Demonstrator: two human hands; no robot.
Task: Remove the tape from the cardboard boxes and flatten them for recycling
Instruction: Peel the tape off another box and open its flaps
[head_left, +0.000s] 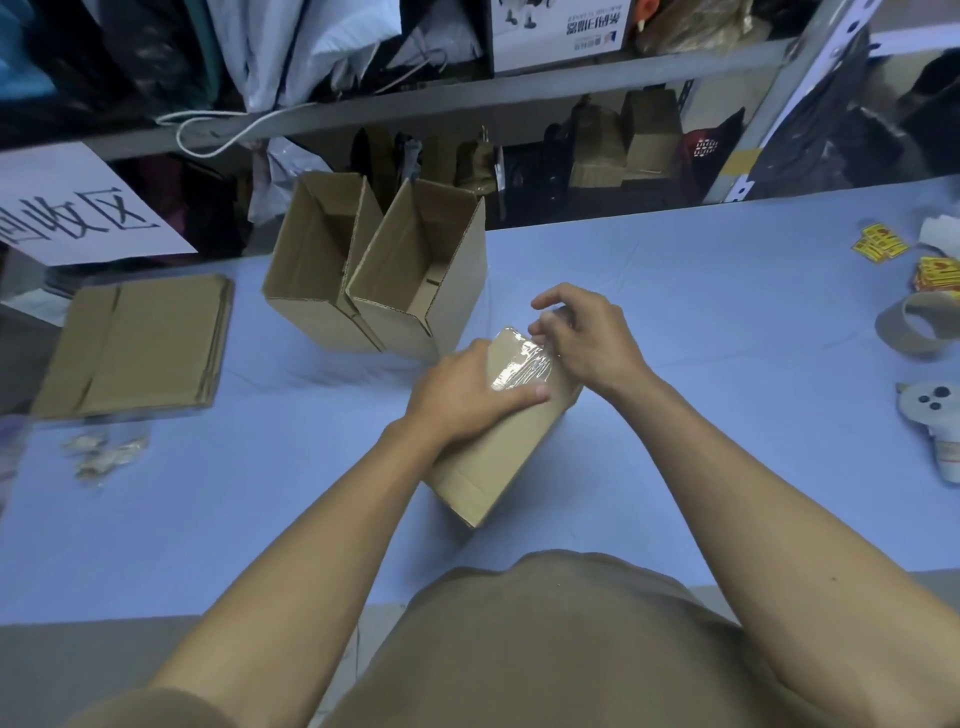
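While the taped box (498, 441) is lying on its side on the blue counter (675, 312), just in front of the person, it is pinned down by the left hand (467, 395), w/ fingers curled over its top face & thumb laid along the edge of the clear tape (524, 364). The tape is pinched at the box's far end by the right hand (582, 338), thumb & forefinger closed on what looks like the lifted tape edge; the exact grip is partly hidden by glare. The step in hand is judged to be peeling, not flattening.

Risks from here, as judged:
- Tape may be torn partway if pulled at a steep angle, leaving strips stuck to the card.
- The top paper layer may be ripped off w/ the tape if it is pulled fast.
- The box may be slid or lifted toward the pull if left-hand pressure is eased, since the counter cover looks smooth.
- The two open boxes (374, 270) standing just beyond could be knocked if the right hand is swung outward at release.

A stack of flattened card (140, 343) is seen well to the left, w/ scraps of removed tape (104, 452) in front of it.
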